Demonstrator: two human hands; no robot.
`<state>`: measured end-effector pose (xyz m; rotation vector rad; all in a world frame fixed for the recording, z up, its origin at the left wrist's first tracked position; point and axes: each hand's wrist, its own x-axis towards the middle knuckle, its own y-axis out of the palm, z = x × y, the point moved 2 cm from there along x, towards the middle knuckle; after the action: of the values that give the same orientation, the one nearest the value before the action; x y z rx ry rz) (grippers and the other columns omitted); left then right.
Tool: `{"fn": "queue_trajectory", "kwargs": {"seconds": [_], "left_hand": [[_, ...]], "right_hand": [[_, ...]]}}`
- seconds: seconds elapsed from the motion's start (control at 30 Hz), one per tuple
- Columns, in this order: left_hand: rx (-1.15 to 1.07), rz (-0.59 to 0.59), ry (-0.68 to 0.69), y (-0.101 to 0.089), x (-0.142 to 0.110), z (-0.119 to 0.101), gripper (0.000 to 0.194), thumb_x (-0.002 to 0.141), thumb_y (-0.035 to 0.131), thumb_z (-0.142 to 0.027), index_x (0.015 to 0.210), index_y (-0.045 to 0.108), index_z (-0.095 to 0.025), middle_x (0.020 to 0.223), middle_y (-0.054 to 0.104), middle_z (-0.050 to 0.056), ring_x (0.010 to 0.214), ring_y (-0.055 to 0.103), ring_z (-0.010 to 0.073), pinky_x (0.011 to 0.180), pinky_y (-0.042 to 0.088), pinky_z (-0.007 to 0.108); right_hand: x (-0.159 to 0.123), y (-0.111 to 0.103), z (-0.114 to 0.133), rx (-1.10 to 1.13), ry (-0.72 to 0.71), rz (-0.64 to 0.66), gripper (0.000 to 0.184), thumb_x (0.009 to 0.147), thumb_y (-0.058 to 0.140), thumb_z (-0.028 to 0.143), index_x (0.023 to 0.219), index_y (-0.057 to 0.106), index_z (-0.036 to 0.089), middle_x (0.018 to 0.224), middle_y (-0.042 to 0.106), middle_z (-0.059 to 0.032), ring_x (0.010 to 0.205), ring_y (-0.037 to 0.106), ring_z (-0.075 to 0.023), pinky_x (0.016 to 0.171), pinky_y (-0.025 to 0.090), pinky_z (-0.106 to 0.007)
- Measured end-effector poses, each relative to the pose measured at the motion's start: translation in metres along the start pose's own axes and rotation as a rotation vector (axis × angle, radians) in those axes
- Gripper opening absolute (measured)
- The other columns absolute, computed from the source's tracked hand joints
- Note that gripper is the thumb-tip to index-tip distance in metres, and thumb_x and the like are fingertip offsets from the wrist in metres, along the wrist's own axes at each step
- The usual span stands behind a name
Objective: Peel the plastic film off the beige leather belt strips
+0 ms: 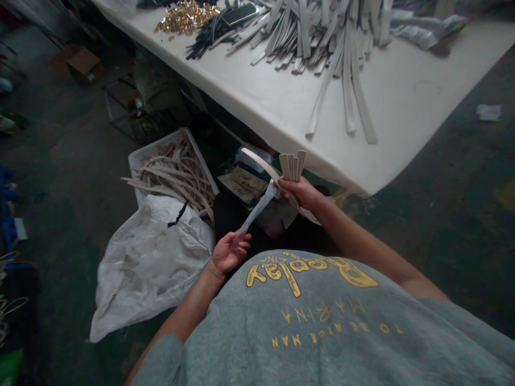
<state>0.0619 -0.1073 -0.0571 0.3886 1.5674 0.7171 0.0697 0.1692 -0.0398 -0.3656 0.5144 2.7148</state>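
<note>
Two bare hands were seen from above, held outside the left edge of a white-covered worktop (422,102), short of its near corner. By the right hand (301,191), just beside that edge, a bundle of flat off-white strips (292,163) was gripped, the thumb pressed across it; the other fingers were largely hidden, so their exact set could not be told. The bundle's fanned ends were pointed upward, toward the worktop. From the same grip, one longer, curved off-white strip (257,160) was aimed away from the body and leftward, its long axis slanted across the fan.

By the left hand (230,253), lower and well apart from the edge, the end of a narrow translucent film strip (257,209) was pinched between thumb and curled fingers. The film was stretched diagonally up to the right fingertips, bridging the room between the hands.

Along the worktop's far side, a heap of pale flat strips (306,37) was piled, with three ends reaching toward the near corner. Movement on the left was bounded by a white crate (204,161) of brownish strips (177,171) and a white sack (120,311).
</note>
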Motion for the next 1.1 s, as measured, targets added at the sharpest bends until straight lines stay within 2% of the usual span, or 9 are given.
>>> {"fn": "queue_trajectory", "kwargs": {"seconds": [0.27,0.4,0.47,0.6,0.67,0.77,0.87,0.97,1.1], "left_hand": [[0.074,-0.030,0.163,-0.002,-0.003,0.003,0.028,0.084,0.055,0.001,0.104,0.057,-0.018,0.083,0.057,0.001,0.054,0.047,0.0010,0.046,0.042,0.006],[0.111,-0.016,0.252,-0.006,-0.006,0.002,0.023,0.085,0.062,-0.006,0.104,0.060,-0.019,0.085,0.060,0.001,0.059,0.052,0.0022,0.051,0.046,0.008],[0.179,0.019,0.269,-0.008,-0.008,0.003,0.030,0.081,0.071,-0.011,0.108,0.062,-0.019,0.087,0.063,0.002,0.061,0.055,0.0037,0.054,0.049,0.011],[0.464,0.075,0.231,-0.009,-0.007,0.002,0.053,0.063,0.087,-0.015,0.111,0.065,-0.016,0.091,0.069,0.004,0.068,0.063,0.0084,0.059,0.052,0.015],[0.624,0.075,0.219,-0.007,-0.005,-0.001,0.048,0.059,0.088,-0.016,0.102,0.068,-0.014,0.088,0.070,0.004,0.069,0.064,0.0099,0.060,0.051,0.017],[0.882,0.083,0.175,-0.001,-0.003,-0.011,0.034,0.058,0.087,-0.019,0.086,0.069,-0.014,0.074,0.067,0.001,0.058,0.058,0.0078,0.053,0.045,0.017],[1.123,0.153,0.088,0.010,0.000,-0.021,0.027,0.061,0.085,-0.025,0.077,0.066,-0.014,0.067,0.064,-0.001,0.053,0.054,0.0077,0.050,0.041,0.019],[1.334,0.203,0.038,0.019,0.004,-0.029,0.027,0.063,0.083,-0.030,0.072,0.063,-0.014,0.061,0.061,-0.001,0.050,0.051,0.0079,0.048,0.038,0.020],[1.453,0.142,0.070,0.024,0.010,-0.034,0.034,0.059,0.083,-0.033,0.070,0.055,-0.017,0.054,0.056,-0.006,0.048,0.050,0.0087,0.047,0.037,0.020]], "right_hand": [[0.002,-0.001,-0.002,0.015,0.015,-0.025,0.049,0.050,0.088,0.049,0.078,0.062,0.018,0.071,0.068,-0.0016,0.044,0.042,-0.0071,0.043,0.037,-0.025],[0.002,-0.002,-0.003,0.012,0.002,-0.022,0.046,0.052,0.087,0.049,0.076,0.062,0.017,0.066,0.065,-0.0001,0.045,0.041,-0.0073,0.042,0.036,-0.024],[0.002,-0.002,-0.004,0.011,-0.009,-0.029,0.046,0.052,0.086,0.049,0.075,0.063,0.017,0.065,0.064,0.0002,0.045,0.041,-0.0070,0.042,0.036,-0.024],[0.003,-0.002,-0.003,-0.004,-0.023,-0.030,0.045,0.050,0.087,0.048,0.071,0.063,0.017,0.064,0.064,0.0000,0.045,0.041,-0.0068,0.041,0.034,-0.023],[0.004,-0.002,-0.001,-0.021,-0.033,-0.032,0.044,0.050,0.087,0.048,0.070,0.063,0.017,0.064,0.065,-0.0004,0.045,0.043,-0.0076,0.042,0.035,-0.023],[0.003,-0.003,0.002,-0.094,-0.061,-0.046,0.042,0.054,0.085,0.050,0.070,0.065,0.017,0.063,0.064,-0.0006,0.046,0.045,-0.0089,0.043,0.038,-0.024],[0.001,-0.001,0.005,-0.167,-0.087,-0.052,0.039,0.059,0.082,0.050,0.072,0.067,0.016,0.060,0.063,-0.0004,0.046,0.046,-0.0097,0.045,0.039,-0.025],[0.001,0.000,0.008,-0.181,-0.094,-0.057,0.040,0.059,0.081,0.051,0.073,0.067,0.016,0.062,0.064,-0.0012,0.046,0.047,-0.0099,0.045,0.039,-0.025],[0.002,-0.002,0.011,-0.194,-0.080,-0.092,0.041,0.057,0.079,0.050,0.074,0.065,0.015,0.060,0.062,0.0001,0.046,0.047,-0.0095,0.045,0.039,-0.024]]}}
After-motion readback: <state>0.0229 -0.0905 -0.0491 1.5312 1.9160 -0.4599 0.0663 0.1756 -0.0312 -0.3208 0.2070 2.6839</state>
